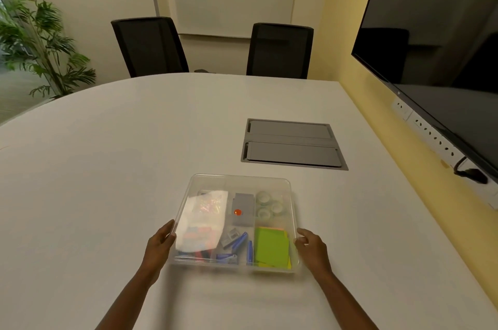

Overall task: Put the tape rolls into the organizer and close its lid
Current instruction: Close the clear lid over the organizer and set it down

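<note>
Organizer (pixel 237 181): clear plastic box, sitting on the white counter (pixel 121 168) near the front edge; clear lid appearing to be lying over it, glare on its left half

Tape rolls (pixel 269 205): several pale translucent rolls lying in the far right compartment, seen through the plastic

Other contents: green pad (pixel 270 247) lying in the near right compartment; grey case with an orange dot (pixel 242 209) sitting in the middle; blue items (pixel 237 243) lying near the front; the rest too blurred to tell

Left hand (pixel 159 246): fingers curling against the organizer's left side, pressing on it

Right hand (pixel 312 247): fingers gripping the organizer's right side; both hands holding the box between them

Counter: grey cable hatch (pixel 292 142) lying flush beyond the organizer, apart from it

Surroundings: two black chairs (pixel 151 46) standing at the far side; dark screen (pixel 436 33) hanging on the yellow wall at right; green plant (pixel 35 38) standing at far left
</note>
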A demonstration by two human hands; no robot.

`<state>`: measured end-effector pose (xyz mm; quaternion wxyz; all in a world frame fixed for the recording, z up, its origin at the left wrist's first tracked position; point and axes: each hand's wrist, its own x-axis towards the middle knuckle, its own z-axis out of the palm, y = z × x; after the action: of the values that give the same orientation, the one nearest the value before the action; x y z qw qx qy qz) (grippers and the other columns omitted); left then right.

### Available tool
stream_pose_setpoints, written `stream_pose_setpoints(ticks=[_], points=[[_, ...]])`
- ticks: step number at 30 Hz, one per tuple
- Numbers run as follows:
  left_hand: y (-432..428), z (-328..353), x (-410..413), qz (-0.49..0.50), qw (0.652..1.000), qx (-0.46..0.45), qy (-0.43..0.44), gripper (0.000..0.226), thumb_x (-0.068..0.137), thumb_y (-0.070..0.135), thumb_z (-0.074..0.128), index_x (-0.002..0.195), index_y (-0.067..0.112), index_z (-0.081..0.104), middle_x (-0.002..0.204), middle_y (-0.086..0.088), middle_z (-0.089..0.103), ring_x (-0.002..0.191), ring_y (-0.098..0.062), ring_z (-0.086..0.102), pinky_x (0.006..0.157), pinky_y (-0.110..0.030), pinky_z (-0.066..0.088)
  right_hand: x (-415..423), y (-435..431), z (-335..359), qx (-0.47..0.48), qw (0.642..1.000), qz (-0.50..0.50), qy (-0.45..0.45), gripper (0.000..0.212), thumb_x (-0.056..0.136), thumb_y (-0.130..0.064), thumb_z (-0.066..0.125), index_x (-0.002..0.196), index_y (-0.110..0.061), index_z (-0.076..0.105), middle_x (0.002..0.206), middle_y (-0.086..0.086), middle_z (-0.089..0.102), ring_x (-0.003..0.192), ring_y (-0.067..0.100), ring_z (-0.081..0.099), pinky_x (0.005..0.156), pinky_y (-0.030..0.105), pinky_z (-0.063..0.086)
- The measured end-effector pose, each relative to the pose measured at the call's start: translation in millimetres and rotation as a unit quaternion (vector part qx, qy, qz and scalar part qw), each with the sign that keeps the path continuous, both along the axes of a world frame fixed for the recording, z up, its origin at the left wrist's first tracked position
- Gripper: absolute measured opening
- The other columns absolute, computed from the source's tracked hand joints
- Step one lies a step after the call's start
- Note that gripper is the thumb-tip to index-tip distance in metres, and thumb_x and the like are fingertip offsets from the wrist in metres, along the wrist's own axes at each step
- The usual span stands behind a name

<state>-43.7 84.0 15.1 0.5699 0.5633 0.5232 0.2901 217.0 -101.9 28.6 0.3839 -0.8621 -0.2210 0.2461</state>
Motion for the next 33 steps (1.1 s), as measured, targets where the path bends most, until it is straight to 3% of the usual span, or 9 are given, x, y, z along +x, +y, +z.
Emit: stream_pose_setpoints(ticks=[7, 11, 14, 17, 20, 23, 26, 29, 33], points=[[-17, -9, -5, 0.074, 0.997, 0.027, 0.003, 0.032, 0.091, 0.005, 0.05, 0.122, -0.003, 0.052, 0.128, -0.025, 0.056, 0.113, -0.042, 0.052, 0.096, -0.049, 0.043, -20, -35, -19, 0.09, 0.977, -0.086, 0.171, 0.016, 0.087, 0.004, 0.059, 0.079, -0.009, 0.064, 0.064, 0.002, 0.055, 0.06, 0.018, 0.051, 0.049, 0.008, 0.048], [-27, -15, -9, 0.12, 0.993, 0.006, -0.014, 0.031, 0.09, 0.009, 0.052, 0.117, -0.005, 0.055, 0.118, -0.026, 0.06, 0.101, -0.046, 0.055, 0.078, -0.042, 0.048, -37, -37, -18, 0.196, 0.901, -0.193, 0.334, 0.027, 0.086, 0.012, 0.057, 0.113, 0.015, 0.056, 0.075, 0.009, 0.058, 0.067, 0.016, 0.054, 0.063, 0.023, 0.053], [-30, -17, -9, 0.14, 0.989, -0.032, -0.042, 0.034, 0.089, 0.01, 0.053, 0.118, -0.008, 0.053, 0.111, -0.025, 0.059, 0.09, -0.041, 0.055, 0.072, -0.038, 0.051, -43, -35, -14, 0.222, 0.873, -0.233, 0.367, 0.033, 0.086, 0.013, 0.055, 0.118, 0.019, 0.051, 0.075, 0.01, 0.057, 0.066, 0.017, 0.053, 0.055, 0.02, 0.055], [-29, -16, -8, 0.158, 0.983, -0.07, -0.061, 0.034, 0.089, 0.007, 0.053, 0.118, -0.01, 0.052, 0.121, -0.029, 0.057, 0.104, -0.049, 0.055, 0.091, -0.049, 0.047, -44, -35, -13, 0.226, 0.867, -0.248, 0.369, 0.026, 0.086, 0.016, 0.054, 0.112, 0.02, 0.055, 0.067, 0.009, 0.059, 0.063, 0.018, 0.054, 0.056, 0.019, 0.059], [-29, -14, -8, 0.164, 0.98, -0.088, -0.072, 0.033, 0.089, 0.005, 0.053, 0.118, -0.011, 0.051, 0.123, -0.031, 0.056, 0.108, -0.05, 0.054, 0.094, -0.052, 0.045, -42, -35, -14, 0.223, 0.865, -0.256, 0.369, 0.01, 0.084, 0.019, 0.054, 0.086, 0.013, 0.062, 0.045, 0.003, 0.063, 0.062, 0.02, 0.054, 0.098, 0.042, 0.05], [-29, -10, -8, 0.165, 0.977, -0.107, -0.077, 0.033, 0.088, 0.005, 0.053, 0.118, -0.01, 0.051, 0.123, -0.03, 0.056, 0.108, -0.049, 0.054, 0.096, -0.052, 0.045, -40, -34, -17, 0.224, 0.869, -0.253, 0.36, 0.01, 0.084, 0.019, 0.055, 0.091, 0.015, 0.06, 0.052, 0.01, 0.064, 0.063, 0.021, 0.054, 0.087, 0.035, 0.058], [-28, -4, -12, 0.156, 0.972, -0.146, -0.096, 0.031, 0.088, 0.003, 0.053, 0.116, -0.011, 0.052, 0.117, -0.027, 0.057, 0.098, -0.043, 0.056, 0.094, -0.049, 0.045, -37, -31, -16, 0.199, 0.896, -0.25, 0.307, 0.037, 0.083, 0.016, 0.059, 0.119, 0.013, 0.05, 0.085, 0.023, 0.06, 0.07, 0.028, 0.056, 0.053, 0.025, 0.058], [-27, 4, -20, 0.135, 0.966, -0.187, -0.115, 0.027, 0.087, -0.003, 0.053, 0.111, -0.015, 0.053, 0.108, -0.025, 0.056, 0.09, -0.035, 0.055, 0.088, -0.045, 0.047, -38, -29, -15, 0.048, 0.99, -0.128, 0.031, 0.046, 0.081, 0.008, 0.064, 0.125, -0.001, 0.052, 0.113, 0.023, 0.056, 0.099, 0.035, 0.059, 0.08, 0.037, 0.049], [-25, 5, -25, 0.116, 0.965, -0.205, -0.116, 0.025, 0.085, -0.005, 0.055, 0.108, -0.015, 0.056, 0.089, -0.016, 0.062, 0.077, -0.029, 0.059, 0.067, -0.029, 0.058, -52, -28, -16, -0.044, 0.98, 0.073, -0.182, 0.039, 0.092, 0.002, 0.05, 0.13, -0.008, 0.053, 0.146, 0.011, 0.04, 0.135, 0.028, 0.04, 0.106, 0.037, 0.041]])
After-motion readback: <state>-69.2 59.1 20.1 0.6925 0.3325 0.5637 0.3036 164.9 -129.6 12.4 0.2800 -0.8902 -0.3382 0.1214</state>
